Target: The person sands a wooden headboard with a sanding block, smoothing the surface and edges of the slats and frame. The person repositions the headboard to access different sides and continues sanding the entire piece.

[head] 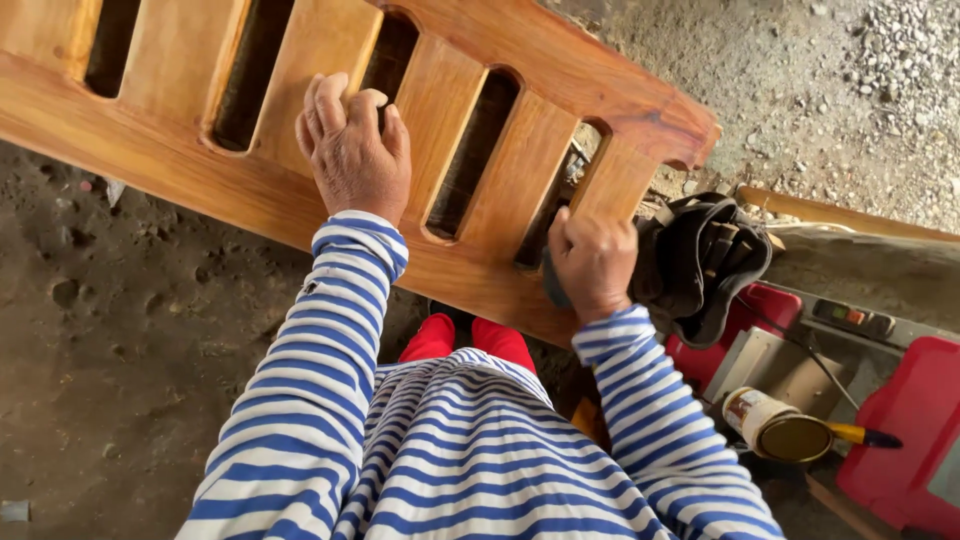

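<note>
A long varnished wooden panel [300, 200] with several upright slats and dark slots lies slanted across the upper view. My left hand [352, 150] grips one slat from above, fingers curled into the slot beside it. My right hand [592, 262] is closed around a dark cloth or pad, pressing it against a slat near the panel's right end. Both arms wear blue-and-white striped sleeves.
Bare dirt floor [110, 330] to the left, gravel [880, 70] at the top right. A dark bundle of fabric [705, 255] lies beside the panel's end. At right sits a red and grey machine [900, 420] with an open tin [785, 425] and a brush in it.
</note>
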